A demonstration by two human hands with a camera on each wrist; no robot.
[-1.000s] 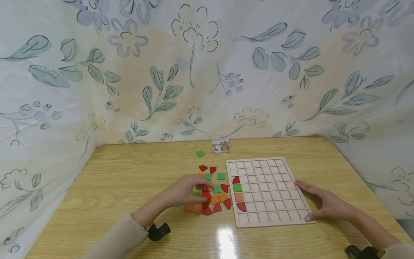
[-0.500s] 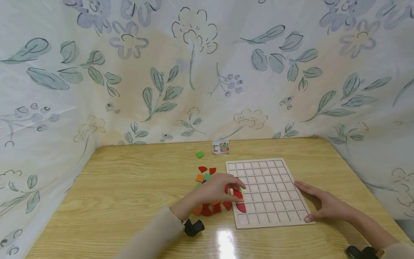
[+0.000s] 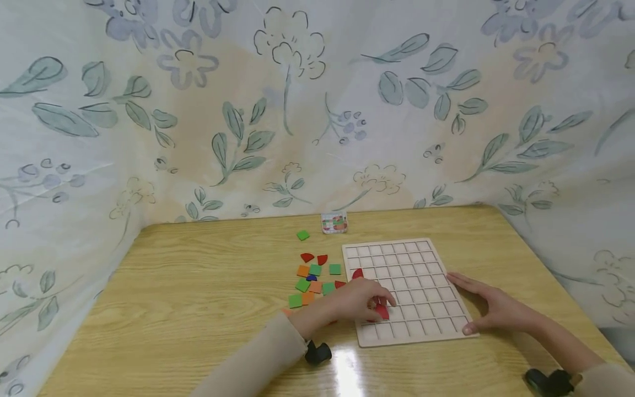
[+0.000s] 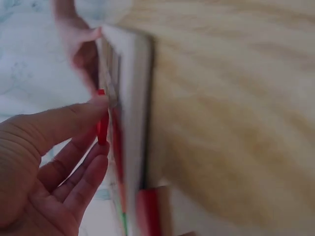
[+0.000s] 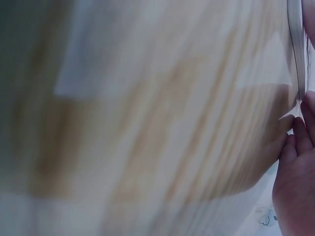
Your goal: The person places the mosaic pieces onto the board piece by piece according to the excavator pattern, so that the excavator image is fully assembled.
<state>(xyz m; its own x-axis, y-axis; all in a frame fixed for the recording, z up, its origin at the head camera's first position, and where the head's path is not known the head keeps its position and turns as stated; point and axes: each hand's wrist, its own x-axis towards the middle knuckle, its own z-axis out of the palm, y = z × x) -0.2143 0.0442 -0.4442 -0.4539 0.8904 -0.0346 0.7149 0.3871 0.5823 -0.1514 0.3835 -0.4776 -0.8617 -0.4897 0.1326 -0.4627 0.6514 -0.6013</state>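
Observation:
Between thumb and fingers, my left hand (image 3: 361, 300) pinches a red quarter-circle tile (image 3: 382, 312) over the lower left part of the pale wooden grid board (image 3: 414, 292). In the left wrist view the red tile (image 4: 102, 123) appears edge-on, close over the board's surface. Another red quarter-circle (image 3: 358, 273) lies in the board's left part, and my left hand covers the cells just below it. My right hand (image 3: 498, 309) touches the board's right edge, fingers extended along the side and thumb at the near corner. The right wrist view catches this hand (image 5: 298, 182) at its right border.
Loose green, orange, red and blue tiles (image 3: 315, 286) lie left of the board, partly hidden by my left forearm. A small pattern card (image 3: 334, 223) lies at the table's back, near a lone green square (image 3: 303, 235). Floral cloth (image 3: 317, 110) rises behind the table.
My left hand has moved right from the loose tiles onto the board, carrying a red quarter-circle tile, then slightly farther right and nearer. My right hand has stayed at the board's edge.

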